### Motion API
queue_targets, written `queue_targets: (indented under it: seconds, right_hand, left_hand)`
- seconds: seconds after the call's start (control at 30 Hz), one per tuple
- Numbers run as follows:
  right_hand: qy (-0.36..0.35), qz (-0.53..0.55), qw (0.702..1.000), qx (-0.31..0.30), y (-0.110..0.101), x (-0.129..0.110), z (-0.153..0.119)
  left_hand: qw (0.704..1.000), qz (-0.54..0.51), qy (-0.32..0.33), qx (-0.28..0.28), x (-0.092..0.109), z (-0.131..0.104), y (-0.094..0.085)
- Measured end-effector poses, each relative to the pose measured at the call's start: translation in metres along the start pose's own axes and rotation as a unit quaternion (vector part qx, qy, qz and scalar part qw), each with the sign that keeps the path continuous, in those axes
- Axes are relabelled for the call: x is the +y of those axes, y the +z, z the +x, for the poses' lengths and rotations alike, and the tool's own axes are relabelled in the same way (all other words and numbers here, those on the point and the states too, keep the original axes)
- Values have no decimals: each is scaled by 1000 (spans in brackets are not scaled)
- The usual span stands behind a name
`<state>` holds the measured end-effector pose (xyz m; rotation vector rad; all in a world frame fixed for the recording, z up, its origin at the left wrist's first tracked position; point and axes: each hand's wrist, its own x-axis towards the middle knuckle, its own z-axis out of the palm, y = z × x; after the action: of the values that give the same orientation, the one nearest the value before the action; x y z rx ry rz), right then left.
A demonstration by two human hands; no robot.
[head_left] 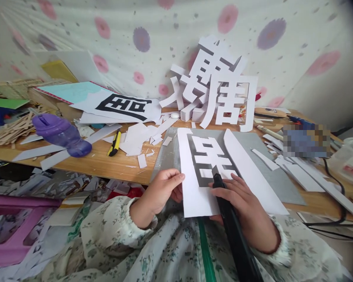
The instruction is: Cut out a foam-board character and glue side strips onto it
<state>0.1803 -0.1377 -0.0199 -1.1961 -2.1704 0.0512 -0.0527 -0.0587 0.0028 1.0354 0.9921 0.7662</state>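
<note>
A white foam-board cut-out [235, 199], with a Chinese character shape left in its middle, lies partly on a grey cutting mat [167, 156] and overhangs the table's front edge. My left hand [163, 192] pinches its left edge, thumb on top and fingers curled below. My right hand [247, 207] is over the lower middle of the cut-out, its fingers closed across a long black tool [231, 231] with a narrow dark tip. That tip is at the lower part of the character; the tool's exact kind is not clear. Part of the right thumb is hidden.
White three-dimensional characters [223, 94] stand behind the mat. A printed sheet [123, 105], a yellow-black utility knife [114, 143] and a purple bottle [61, 133] are at the left. White strips [304, 176] and black cables [342, 196] are at the right; a pink stool [14, 227] stands below.
</note>
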Motion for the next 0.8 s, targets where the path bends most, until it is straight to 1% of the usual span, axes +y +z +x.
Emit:
queue_targets:
  seconds: [0.23,0.37,0.47,0.53,0.6,0.67,0.73,0.8]
  right_hand:
    - [-7,7,1000,-1,-2,-1,-1]
    - [-17,6,1000,-3,-5,-2,-3]
    - [-22,12,1000,0,-7,-1,-5]
    - [-23,21,999,5,-8,0,-6]
    - [-22,30,999,24,-10,0,-6]
    - [-18,45,997,52,-13,-2,-4]
    - [-5,67,994,86,-15,-6,2]
    - [7,98,988,123,-15,-11,13]
  left_hand:
    - [994,-105,-11,-30,-11,-4,0]
    - [989,-135,-17,-58,-14,-3,-1]
    - [986,-152,-8,-70,-13,-1,-2]
    - [982,-170,11,-87,-10,0,-3]
    - [977,-170,48,-119,-7,-2,-2]
    - [969,-157,88,-171,-1,-8,1]
    - [956,-135,117,-234,6,-16,7]
    - [939,-109,160,-285,13,-24,16]
